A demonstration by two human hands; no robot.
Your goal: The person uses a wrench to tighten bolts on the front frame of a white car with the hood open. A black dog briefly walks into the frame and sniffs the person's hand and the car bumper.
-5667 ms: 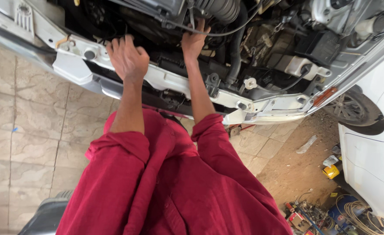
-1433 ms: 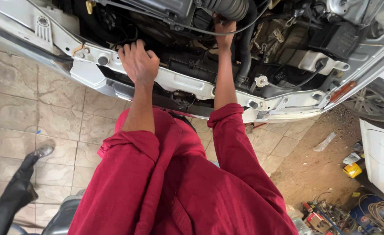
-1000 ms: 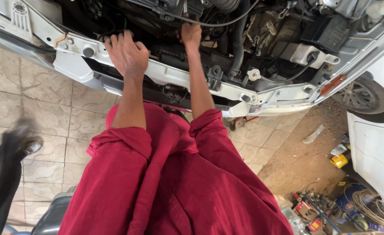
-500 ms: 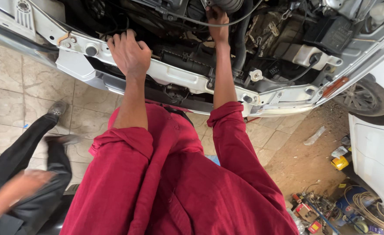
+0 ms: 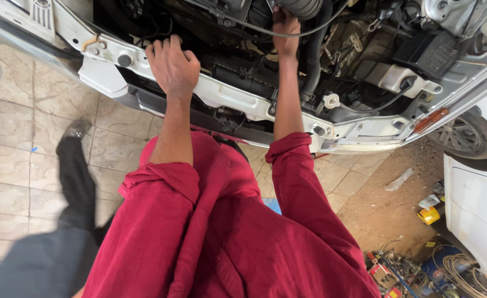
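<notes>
Tiled workshop floor lay under the open engine bay.
Right hand had moved to twelve o'clock, gripping the black hose; left hand stayed curled on the white crossmember.

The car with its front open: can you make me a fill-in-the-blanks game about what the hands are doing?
1. The left hand rests on the white front ____ of the car.
2. The right hand reaches up to a black ____ hose in the engine bay.
3. Both sleeves are dark ____.
4. The floor under the car is covered in ____.

Missing words: crossbar; ribbed; red; tiles
</notes>
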